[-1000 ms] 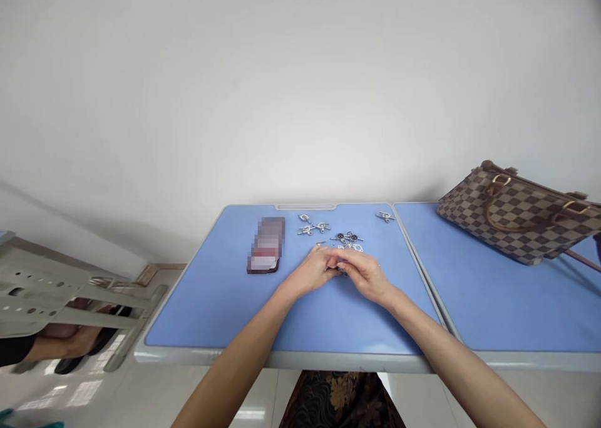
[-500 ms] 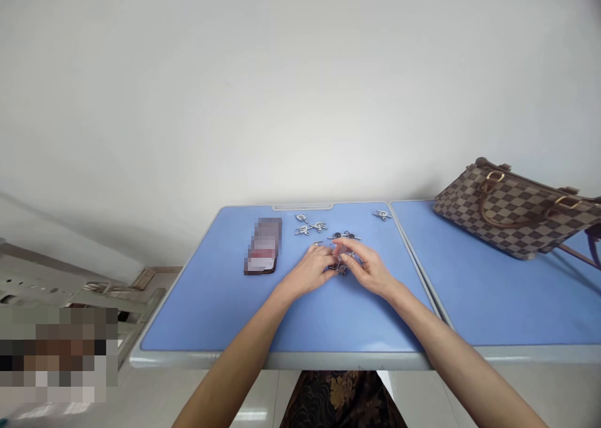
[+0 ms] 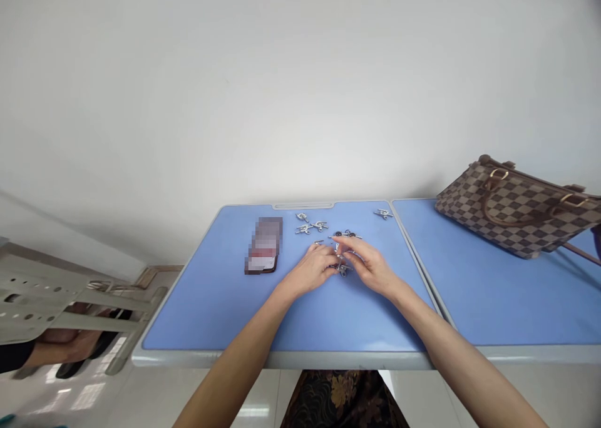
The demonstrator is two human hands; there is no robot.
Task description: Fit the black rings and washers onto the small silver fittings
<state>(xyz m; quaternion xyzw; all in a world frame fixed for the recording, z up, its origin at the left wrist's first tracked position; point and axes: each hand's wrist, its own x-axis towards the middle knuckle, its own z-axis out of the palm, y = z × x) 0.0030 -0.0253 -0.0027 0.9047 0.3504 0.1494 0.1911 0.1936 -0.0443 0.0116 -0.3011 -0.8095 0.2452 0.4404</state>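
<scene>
My left hand (image 3: 313, 268) rests on the blue desk, its fingers closed around a small silver metal piece (image 3: 343, 270) with thin arms, whose lower part shows below the fingertips. Close against it on the right, my right hand (image 3: 370, 266) has its thumb and forefinger bent together over the same spot. What sits between those fingertips is too small to make out. Just beyond the hands lies a metal piece with two black round parts (image 3: 345, 234). Several similar silver pieces (image 3: 304, 228) lie farther back on the left.
A phone (image 3: 263, 262) lies left of my hands, partly pixelated. One more silver piece (image 3: 384, 213) is near the desk's back right corner. A checkered handbag (image 3: 521, 212) stands on the adjoining desk. A person's arm (image 3: 66, 350) shows by a chair (image 3: 40, 300) at lower left.
My right fingertips have shifted slightly upward and opened a little from the piece, while my left hand stays in place. The camera view has moved very slightly.
</scene>
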